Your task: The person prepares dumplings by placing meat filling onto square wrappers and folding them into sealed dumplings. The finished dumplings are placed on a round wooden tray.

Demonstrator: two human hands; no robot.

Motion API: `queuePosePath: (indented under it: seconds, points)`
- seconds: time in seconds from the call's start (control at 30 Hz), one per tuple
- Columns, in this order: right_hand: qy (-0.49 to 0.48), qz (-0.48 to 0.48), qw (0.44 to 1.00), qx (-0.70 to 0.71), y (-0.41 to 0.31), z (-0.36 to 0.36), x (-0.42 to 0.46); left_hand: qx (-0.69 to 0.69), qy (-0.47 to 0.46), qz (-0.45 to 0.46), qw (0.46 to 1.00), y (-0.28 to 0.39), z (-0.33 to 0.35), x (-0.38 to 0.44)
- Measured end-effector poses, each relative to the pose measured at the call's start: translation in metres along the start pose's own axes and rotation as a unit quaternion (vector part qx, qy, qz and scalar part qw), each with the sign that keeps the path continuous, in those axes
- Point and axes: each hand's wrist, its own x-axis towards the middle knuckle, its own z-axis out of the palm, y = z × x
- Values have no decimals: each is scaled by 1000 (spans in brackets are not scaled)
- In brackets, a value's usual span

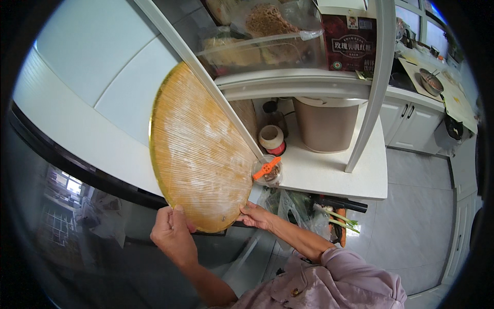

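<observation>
A round, ribbed yellow tray [204, 154], dusted with white powder, stands tilted between a white wall panel and the post of a shelf rack. My left hand [175, 233] grips its lower left rim, thumb on the front. At the lower right edge, my right hand [254, 216] pinches the rim between thumb and fingers. Close to the tray's right side stands a clear tub [274, 175] with brown bits in it and an orange clip [267, 168] over it. The far part of the tray passes behind the white post.
On the white shelf [332, 174] are a beige bin [326, 125] and a small jar [271, 138]. Above sits a clear plastic bin [266, 52] of food bags beside a dark red box [349, 44]. Plastic bags with vegetables [305, 212] lie below the shelf. A dark glossy appliance [77, 239] fills the lower left.
</observation>
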Motion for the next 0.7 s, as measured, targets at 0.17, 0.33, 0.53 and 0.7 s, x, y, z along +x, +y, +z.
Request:
queuePosePath:
  seconds: [0.17, 0.33, 0.53, 0.7]
  points:
    - [4, 19, 999, -33, 6, 24, -24, 12, 17, -7, 1000, 10, -16, -16]
    - [9, 30, 999, -44, 16, 33, -40, 32, 24, -8, 999, 19, -31, -31]
    - [-13, 56, 997, -49, 34, 52, -60, 52, 40, -11, 998, 35, -60, -53]
    - [-2, 66, 997, -41, 52, 66, -90, 66, 50, -27, 996, 61, -77, -69]
